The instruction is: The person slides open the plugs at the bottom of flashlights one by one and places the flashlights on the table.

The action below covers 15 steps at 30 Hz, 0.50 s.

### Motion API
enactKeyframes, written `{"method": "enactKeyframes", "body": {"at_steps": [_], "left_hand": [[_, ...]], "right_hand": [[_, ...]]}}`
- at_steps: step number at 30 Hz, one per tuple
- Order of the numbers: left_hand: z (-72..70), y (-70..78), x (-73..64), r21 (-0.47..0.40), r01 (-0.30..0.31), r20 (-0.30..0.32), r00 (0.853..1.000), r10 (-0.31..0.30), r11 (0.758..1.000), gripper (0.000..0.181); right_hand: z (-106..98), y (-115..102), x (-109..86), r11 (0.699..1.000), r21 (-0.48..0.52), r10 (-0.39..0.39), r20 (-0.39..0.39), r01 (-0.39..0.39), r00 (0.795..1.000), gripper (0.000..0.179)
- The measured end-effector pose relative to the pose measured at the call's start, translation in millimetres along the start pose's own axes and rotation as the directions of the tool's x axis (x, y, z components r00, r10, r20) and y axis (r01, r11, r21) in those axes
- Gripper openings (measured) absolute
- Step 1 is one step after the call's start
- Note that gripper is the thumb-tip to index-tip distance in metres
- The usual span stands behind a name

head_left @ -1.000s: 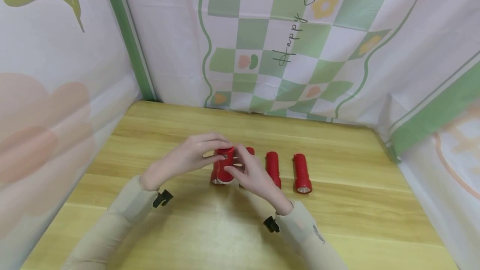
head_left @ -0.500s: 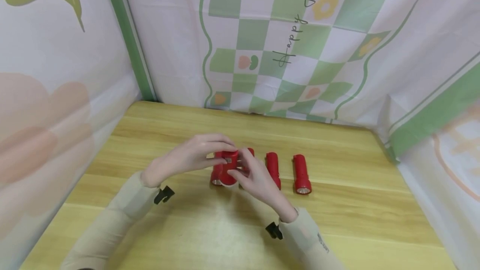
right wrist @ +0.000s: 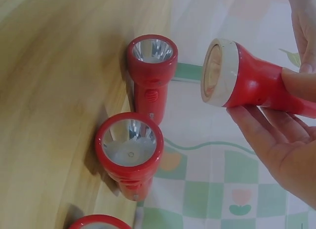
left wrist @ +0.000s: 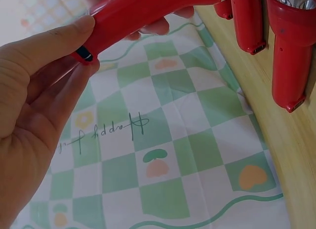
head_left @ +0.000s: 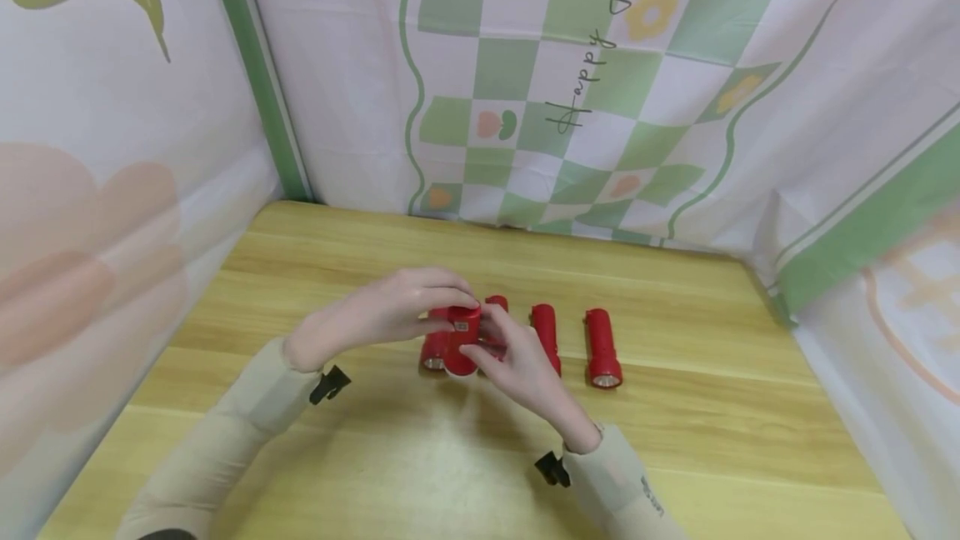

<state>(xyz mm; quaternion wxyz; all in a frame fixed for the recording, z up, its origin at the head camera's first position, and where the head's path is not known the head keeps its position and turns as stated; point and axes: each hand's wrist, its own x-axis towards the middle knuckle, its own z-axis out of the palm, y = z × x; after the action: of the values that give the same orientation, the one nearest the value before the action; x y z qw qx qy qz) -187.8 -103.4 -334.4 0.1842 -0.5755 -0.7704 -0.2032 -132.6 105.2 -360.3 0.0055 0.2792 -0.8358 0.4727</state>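
I log a red, flared, plastic-looking flashlight with a white rim (head_left: 461, 348) in the air above the table, tilted, lens end lower and tail raised; I use it as reference. The person's bare left hand (head_left: 386, 307) is at its tail: my left wrist feed shows thumb and fingers pinched on that end, beside a small dark part (left wrist: 84, 53). The bare right hand (head_left: 519, 367) grips its barrel from the right, and on my right wrist feed the thumb lies over the body, fingers beneath. A small grey label (head_left: 462, 327) faces my head camera from its barrel, too small to read. Below it I record the light wood-grain table (head_left: 405, 457), bearing four red flashlights with similar flared heads: one (head_left: 432, 350) just left of it and partly covered; a second (head_left: 496, 302) to its right, mostly behind the right hand; a third (head_left: 545, 327) farther right; the last (head_left: 602, 344) well apart from it on that side. Beyond it hangs a white fabric curtain with green checks (head_left: 510, 69). Nearer the person than it, I note pale fabric sleeves (head_left: 600, 469) with black clips (head_left: 330, 385).
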Motion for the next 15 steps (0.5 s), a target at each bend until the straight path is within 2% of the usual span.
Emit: {"method": "enactKeyframes", "body": {"at_steps": [15], "left_hand": [[-2.2, 1.8, 5.4, 0.005, -0.026, 0.036, 0.999, 0.026, 1.000, 0.033]], "right_hand": [[-2.9, 6.7, -3.1, 0.996, 0.083, 0.033, 0.022, -0.035, 0.999, 0.040]]}}
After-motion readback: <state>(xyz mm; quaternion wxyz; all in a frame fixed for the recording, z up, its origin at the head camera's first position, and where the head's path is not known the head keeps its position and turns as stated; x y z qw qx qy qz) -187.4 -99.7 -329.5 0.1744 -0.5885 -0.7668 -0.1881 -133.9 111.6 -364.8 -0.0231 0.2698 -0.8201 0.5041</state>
